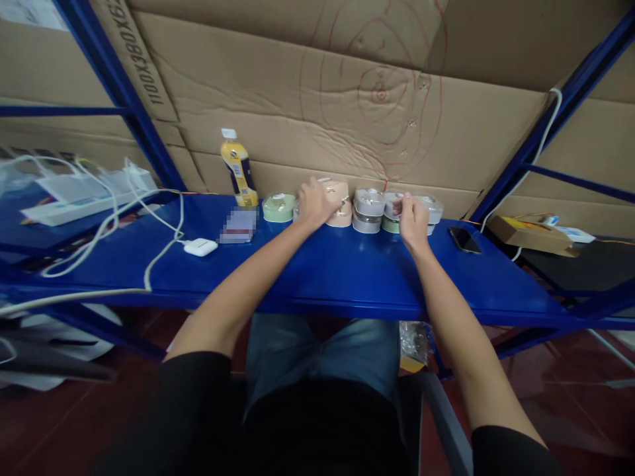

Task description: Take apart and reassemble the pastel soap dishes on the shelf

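A row of small round cases in pastel colours stands along the back of the blue shelf [322, 264]. My left hand [315, 201] is closed around the stacked beige cases [340, 201] in the middle of the row. My right hand [413, 221] is curled on a green case [391, 221] further right, beside stacked grey cases [368, 208]. A single green case [278, 207] sits at the left end of the row.
A yellow drink bottle [238, 168] stands left of the cases, by a blurred card [239, 225] and a white earbud case [200, 246]. White cables and a power strip [84, 192] lie far left. A dark phone [465, 239] and a cardboard box [528, 233] lie right.
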A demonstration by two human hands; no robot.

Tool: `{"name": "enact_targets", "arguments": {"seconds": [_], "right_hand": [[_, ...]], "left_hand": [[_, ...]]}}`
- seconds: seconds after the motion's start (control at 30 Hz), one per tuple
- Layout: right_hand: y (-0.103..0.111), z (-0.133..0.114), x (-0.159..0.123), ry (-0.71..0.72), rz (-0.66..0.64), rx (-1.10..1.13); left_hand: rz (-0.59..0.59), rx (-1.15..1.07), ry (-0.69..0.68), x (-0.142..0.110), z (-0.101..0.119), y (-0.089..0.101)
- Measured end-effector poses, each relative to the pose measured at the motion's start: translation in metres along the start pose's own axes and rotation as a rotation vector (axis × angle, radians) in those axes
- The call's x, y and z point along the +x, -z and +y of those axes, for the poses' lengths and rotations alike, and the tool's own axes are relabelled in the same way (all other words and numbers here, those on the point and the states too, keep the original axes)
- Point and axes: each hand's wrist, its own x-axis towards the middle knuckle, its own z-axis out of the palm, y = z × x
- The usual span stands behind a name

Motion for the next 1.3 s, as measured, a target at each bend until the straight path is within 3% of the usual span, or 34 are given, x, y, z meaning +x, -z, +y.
{"name": "enact_targets", "arguments": {"seconds": [0.2, 0.37, 0.5, 0.63, 0.77, 0.9, 1.17, 1.3], "right_hand": [[-0.001, 0.0, -0.003, 0.011, -0.053, -0.052], [0.0, -0.005, -0.004, 0.007, -0.066, -0.045], [0.001, -0.007, -0.004, 0.002, -0.076, -0.043], [0.0, -0.007, -0.004, 0.011, -0.08, -0.045], [-0.001, -0.007, -0.006, 0.028, -0.098, -0.052], [-0.002, -0.006, -0.007, 0.021, -0.119, -0.047], [-0.001, -0.007, -0.008, 0.022, -0.142, -0.071], [0.0, -0.008, -0.008, 0.027, -0.136, -0.075]], "left_hand": [[0.017, 0.019, 0.029, 0.004, 0.032, -0.045], [-0.014, 0.001, -0.024, 0.001, 0.033, -0.058], [-0.08, 0.079, -0.076, 0.005, 0.021, -0.039], [-0.056, 0.202, -0.053, 0.014, -0.013, -0.003], [-0.054, 0.357, 0.09, 0.026, -0.059, 0.026], [-0.066, 0.389, 0.263, 0.034, -0.088, 0.036], [-0.194, 0.405, 0.285, 0.033, -0.092, 0.043], [-0.113, 0.387, 0.301, 0.027, -0.091, 0.053]]}}
